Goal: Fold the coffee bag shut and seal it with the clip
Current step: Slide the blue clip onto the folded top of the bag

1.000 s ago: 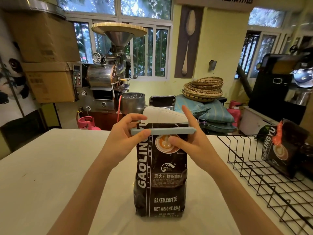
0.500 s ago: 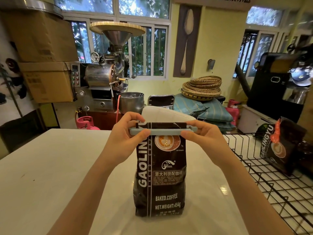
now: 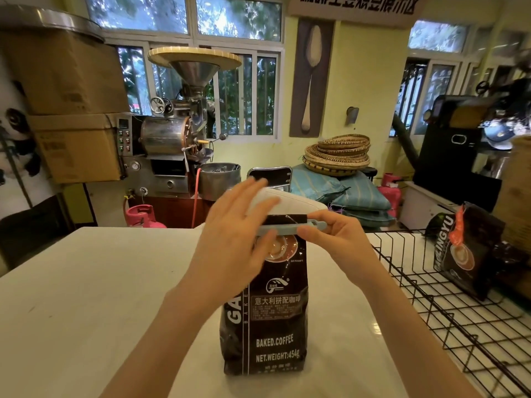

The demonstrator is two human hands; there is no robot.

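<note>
A dark coffee bag (image 3: pixel 275 317) stands upright on the white table (image 3: pixel 86 297), its top folded over. A pale blue clip (image 3: pixel 288 228) runs across the fold. My right hand (image 3: pixel 336 242) pinches the clip's right end between thumb and fingers. My left hand (image 3: pixel 238 239) hovers in front of the bag's upper left with its fingers spread, blurred, covering the clip's left end; it holds nothing.
A black wire rack (image 3: pixel 448 305) lies on the table to the right, with a second coffee bag (image 3: pixel 468 251) leaning in it. A white object (image 3: pixel 290 203) sits just behind the bag. Beyond the table stand a roaster (image 3: pixel 175 139) and stacked baskets (image 3: pixel 339 153).
My left hand has let go of the clip's left end and opened, fingers spread. My right hand has closed onto the clip's right end and keeps hold of it.
</note>
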